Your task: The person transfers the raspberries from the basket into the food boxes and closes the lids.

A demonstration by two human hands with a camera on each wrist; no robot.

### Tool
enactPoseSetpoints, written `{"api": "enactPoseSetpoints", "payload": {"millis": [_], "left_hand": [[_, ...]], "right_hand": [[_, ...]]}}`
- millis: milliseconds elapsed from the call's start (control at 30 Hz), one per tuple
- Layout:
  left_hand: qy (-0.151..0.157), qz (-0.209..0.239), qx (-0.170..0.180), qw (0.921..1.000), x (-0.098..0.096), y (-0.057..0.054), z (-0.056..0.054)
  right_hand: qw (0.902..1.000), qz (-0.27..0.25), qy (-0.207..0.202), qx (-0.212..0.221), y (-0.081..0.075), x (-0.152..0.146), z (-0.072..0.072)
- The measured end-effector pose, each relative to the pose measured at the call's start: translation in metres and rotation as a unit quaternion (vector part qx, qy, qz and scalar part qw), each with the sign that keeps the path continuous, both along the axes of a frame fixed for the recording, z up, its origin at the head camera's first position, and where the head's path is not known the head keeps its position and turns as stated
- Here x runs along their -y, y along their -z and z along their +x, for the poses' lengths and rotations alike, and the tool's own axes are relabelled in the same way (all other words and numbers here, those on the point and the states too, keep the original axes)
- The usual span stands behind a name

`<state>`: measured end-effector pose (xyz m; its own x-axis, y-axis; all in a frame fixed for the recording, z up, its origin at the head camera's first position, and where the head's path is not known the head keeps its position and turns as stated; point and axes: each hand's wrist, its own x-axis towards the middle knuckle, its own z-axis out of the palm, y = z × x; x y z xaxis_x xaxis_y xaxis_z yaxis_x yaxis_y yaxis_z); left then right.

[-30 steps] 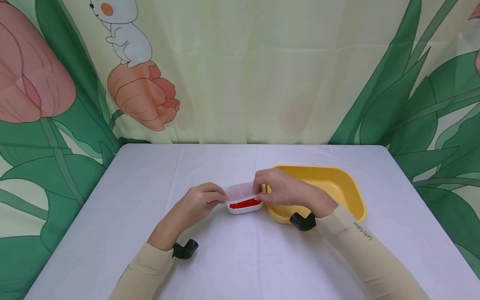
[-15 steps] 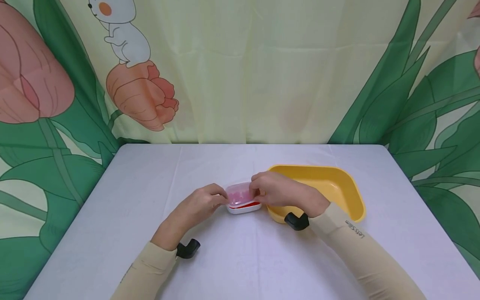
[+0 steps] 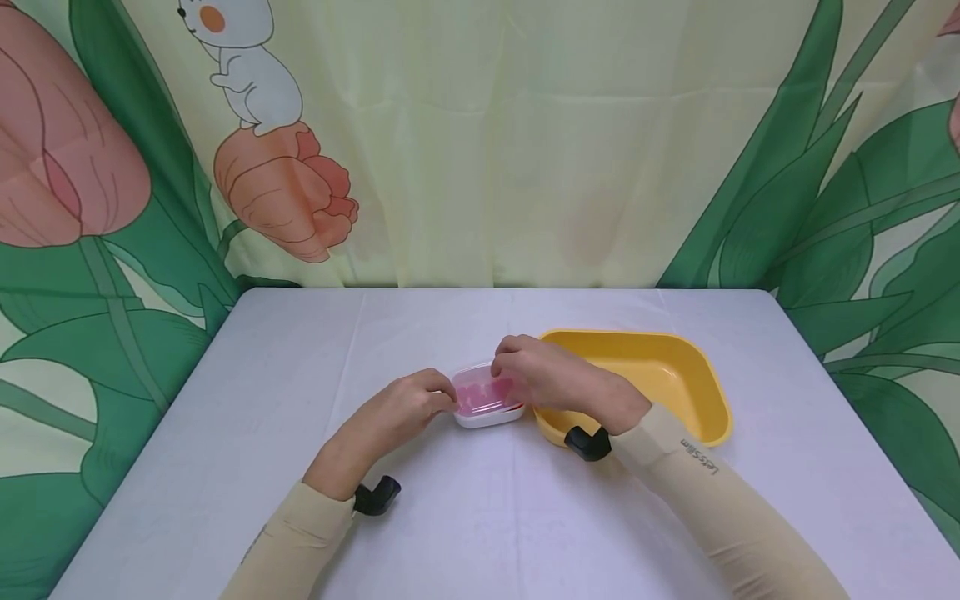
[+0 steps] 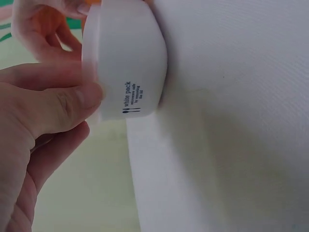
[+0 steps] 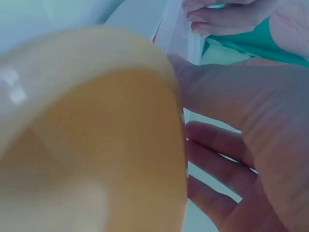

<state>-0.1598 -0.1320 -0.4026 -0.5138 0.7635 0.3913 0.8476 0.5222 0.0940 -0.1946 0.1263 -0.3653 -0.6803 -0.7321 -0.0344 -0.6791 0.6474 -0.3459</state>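
Observation:
A small white food container (image 3: 489, 420) with red contents stands on the table, its clear pinkish lid (image 3: 478, 393) lying over the top. A thin red strip shows under the lid's right end. My left hand (image 3: 411, 406) pinches the left end, the thumb pressed on the lid's rim in the left wrist view. My right hand (image 3: 542, 368) holds the lid's right end with bent fingers. In the right wrist view its thumb (image 5: 212, 87) meets the lid edge, while the other fingertips are partly hidden behind a yellow tub. Small dark print marks the container's side (image 4: 130, 63).
The yellow tub (image 3: 622, 336) stands right beside the container, under my right hand and wrist. A white cloth covers the table (image 3: 450, 517). Behind it hangs a curtain (image 3: 480, 167) printed with flowers and a white animal.
The lid, raised and tilted a second ago, has come down over the container and covers most of the red contents. My right hand has shifted slightly left; my left hand has barely moved.

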Motion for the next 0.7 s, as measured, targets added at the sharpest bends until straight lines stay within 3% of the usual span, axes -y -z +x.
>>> {"api": "enactPoseSetpoints", "payload": {"millis": [367,700], "left_hand": [[0.002,-0.009,0.015,0.9998,-0.0004,-0.0056,0.0006],[-0.013,-0.001,0.001,0.9999,-0.0012,-0.0041,0.0013]], "right_hand": [[0.9994,0.03,-0.009,-0.018,-0.0002,0.0037,-0.0005],[0.9982,0.057,0.008,0.016,-0.0051,0.0079,-0.0005]]}}
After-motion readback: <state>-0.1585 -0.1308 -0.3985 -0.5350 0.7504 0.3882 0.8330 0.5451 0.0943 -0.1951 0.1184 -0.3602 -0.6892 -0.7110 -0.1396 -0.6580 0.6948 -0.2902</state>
